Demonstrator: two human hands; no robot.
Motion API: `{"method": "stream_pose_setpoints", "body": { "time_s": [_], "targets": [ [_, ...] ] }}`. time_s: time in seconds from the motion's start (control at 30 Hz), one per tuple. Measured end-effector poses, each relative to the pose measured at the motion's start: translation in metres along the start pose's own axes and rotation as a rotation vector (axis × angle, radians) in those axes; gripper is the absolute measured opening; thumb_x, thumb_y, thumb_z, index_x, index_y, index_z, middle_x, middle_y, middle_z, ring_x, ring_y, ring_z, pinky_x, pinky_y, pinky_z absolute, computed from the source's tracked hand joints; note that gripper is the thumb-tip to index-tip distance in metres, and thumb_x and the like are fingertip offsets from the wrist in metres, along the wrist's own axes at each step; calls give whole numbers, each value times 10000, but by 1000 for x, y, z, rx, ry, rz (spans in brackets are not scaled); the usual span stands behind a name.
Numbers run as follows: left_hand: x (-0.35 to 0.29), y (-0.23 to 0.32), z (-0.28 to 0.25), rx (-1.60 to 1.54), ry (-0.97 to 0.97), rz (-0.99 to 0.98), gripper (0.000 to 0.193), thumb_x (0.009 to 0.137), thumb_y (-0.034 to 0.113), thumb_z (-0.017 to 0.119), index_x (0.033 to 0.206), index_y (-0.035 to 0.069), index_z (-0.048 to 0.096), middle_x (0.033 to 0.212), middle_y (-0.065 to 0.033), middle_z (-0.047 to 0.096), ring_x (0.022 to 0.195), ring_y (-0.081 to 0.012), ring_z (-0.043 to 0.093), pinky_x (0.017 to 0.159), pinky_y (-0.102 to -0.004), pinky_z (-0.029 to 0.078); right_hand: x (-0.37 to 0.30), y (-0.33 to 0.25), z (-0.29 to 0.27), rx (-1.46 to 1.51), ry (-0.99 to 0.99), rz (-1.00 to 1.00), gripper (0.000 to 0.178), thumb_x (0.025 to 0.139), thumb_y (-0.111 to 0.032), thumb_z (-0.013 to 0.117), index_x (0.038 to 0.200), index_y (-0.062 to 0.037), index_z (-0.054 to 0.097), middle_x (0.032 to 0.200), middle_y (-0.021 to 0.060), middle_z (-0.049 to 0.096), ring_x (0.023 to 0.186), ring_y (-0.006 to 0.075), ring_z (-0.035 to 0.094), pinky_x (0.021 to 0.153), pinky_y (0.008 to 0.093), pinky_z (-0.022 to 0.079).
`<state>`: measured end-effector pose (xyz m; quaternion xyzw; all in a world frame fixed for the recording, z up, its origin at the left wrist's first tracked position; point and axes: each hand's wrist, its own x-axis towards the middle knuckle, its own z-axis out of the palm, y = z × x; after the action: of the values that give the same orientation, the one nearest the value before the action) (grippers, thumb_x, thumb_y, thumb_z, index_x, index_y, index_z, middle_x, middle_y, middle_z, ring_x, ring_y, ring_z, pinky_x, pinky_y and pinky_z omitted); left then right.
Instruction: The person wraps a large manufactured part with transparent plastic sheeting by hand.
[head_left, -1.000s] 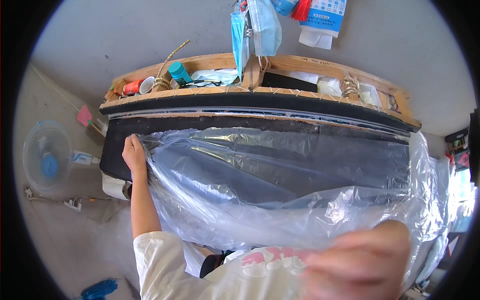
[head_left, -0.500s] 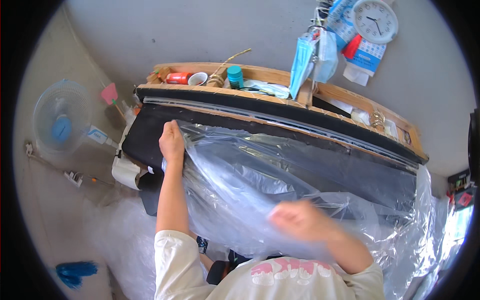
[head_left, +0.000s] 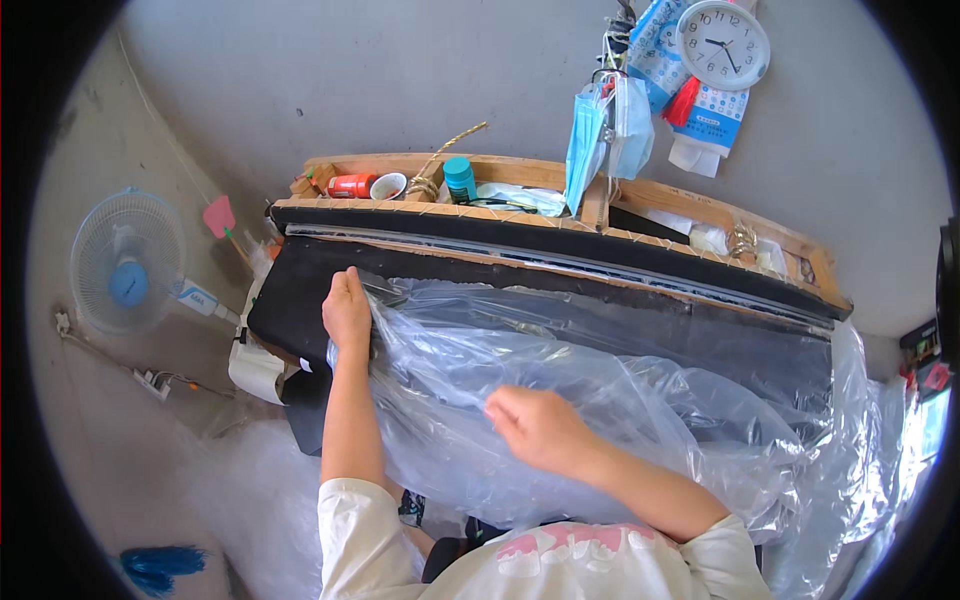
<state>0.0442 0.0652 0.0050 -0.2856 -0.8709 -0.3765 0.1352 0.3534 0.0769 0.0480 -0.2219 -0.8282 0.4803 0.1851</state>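
Over the black bench [head_left: 285,300], I log: left hand [head_left: 346,312], closed on bunched plastic film [head_left: 580,365]; right hand [head_left: 538,428], curled into a fist, any grip I cannot tell; film clear, glossy, crinkled, draped across the bench; beyond, a bowed wooden frame [head_left: 530,172].

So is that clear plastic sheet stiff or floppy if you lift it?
The plastic sheet is probably floppy: it bunches up at the left hand. Likely light for its size too, since it looks thin and see-through.
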Motion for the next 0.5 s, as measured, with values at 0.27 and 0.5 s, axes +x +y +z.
{"method": "stream_pose_setpoints", "body": {
  "time_s": [0.27, 0.5],
  "targets": [
    [-2, -29, 34, -43, -98, 357, 211, 899, 113, 435, 996, 45, 610, 961, -101, 615, 905, -232, 602, 787, -304, 467, -65, 37, -97, -959, 394, 4, 194, 652, -101, 579, 836, -84, 520, 712, 80, 481, 621, 253, 517, 561, 363, 422],
    [10, -25, 30, 154, -218, 208, 429, 920, 445, 341, 1043, 88, 546, 975, -193, 584, 876, -409, 534, 683, -440, 430, -403, -70, -249, -154, 1841, -34, 289, 871, -314, 423, 818, -46, 517, 894, 71, 532, 848, 183, 502, 760, 324, 396]
  ]
}}
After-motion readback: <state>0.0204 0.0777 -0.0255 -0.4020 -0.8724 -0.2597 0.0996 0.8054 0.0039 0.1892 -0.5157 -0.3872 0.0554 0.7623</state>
